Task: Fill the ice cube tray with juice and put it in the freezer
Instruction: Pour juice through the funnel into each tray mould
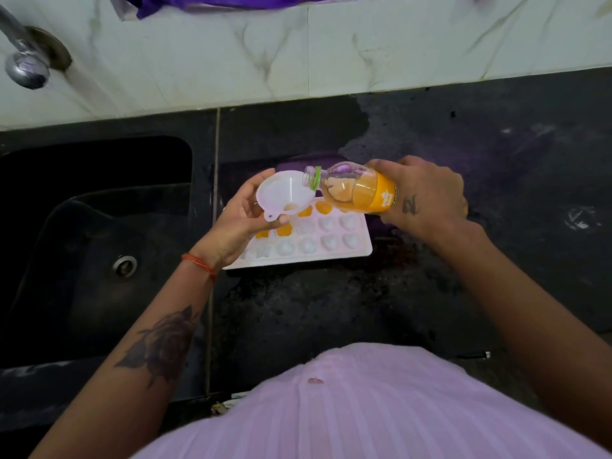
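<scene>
A pink ice cube tray (359, 251) lies on the black counter, with several cells at its back and left filled with orange juice and the front rows white. My left hand (238, 223) holds a white funnel (281, 193) over the tray's left part. My right hand (427, 197) grips an uncapped juice bottle (361, 192) with an orange label, tipped left so its mouth rests over the funnel's rim. Juice sits in the bottle's lower half. No stream is visible at the mouth.
A black sink (82, 226) with a drain lies left of the tray. A metal tap (25, 66) projects from the white marble wall at top left. Purple cloth (231, 3) hangs at the top. The counter (496, 160) to the right is wet and stained.
</scene>
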Motion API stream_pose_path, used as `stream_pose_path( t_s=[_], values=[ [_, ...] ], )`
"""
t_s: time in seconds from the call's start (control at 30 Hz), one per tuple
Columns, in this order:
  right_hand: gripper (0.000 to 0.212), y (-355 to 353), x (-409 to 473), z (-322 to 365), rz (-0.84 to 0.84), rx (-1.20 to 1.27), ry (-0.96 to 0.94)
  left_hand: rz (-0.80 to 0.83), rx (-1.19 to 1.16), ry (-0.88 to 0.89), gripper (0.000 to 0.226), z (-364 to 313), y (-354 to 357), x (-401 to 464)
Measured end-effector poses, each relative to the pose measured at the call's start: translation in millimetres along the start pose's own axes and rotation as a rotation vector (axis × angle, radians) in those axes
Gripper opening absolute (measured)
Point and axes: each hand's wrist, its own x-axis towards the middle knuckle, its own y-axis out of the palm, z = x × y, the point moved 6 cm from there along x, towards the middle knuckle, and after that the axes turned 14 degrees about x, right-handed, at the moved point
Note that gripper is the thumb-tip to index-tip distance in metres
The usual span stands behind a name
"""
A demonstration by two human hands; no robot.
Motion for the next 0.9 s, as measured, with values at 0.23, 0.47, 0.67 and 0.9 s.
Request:
stream_pose_path(
  t_s=[0.23, 0.47, 0.67, 0.9],
  values=[
    [0.06, -1, -4, -7, -0.014, -0.083, 0.01, 0.029, 0.02, -0.024, 0.077, 8, 12, 8],
    [0.064, 0, -5, -8, -0.001, -0.155, 0.007, 0.039, 0.012, -0.03, 0.078, 10, 14, 9],
    [0.062, 0, -4, -7, -0.004, -0.18, 0.001, 0.056, 0.013, -0.036, 0.083, 10, 16, 9],
    [0.064, 4, -3, -7, 0.014, -0.138, 0.005, 0.053, 0.019, -0.034, 0.082, 6, 15, 8]
  ],
)
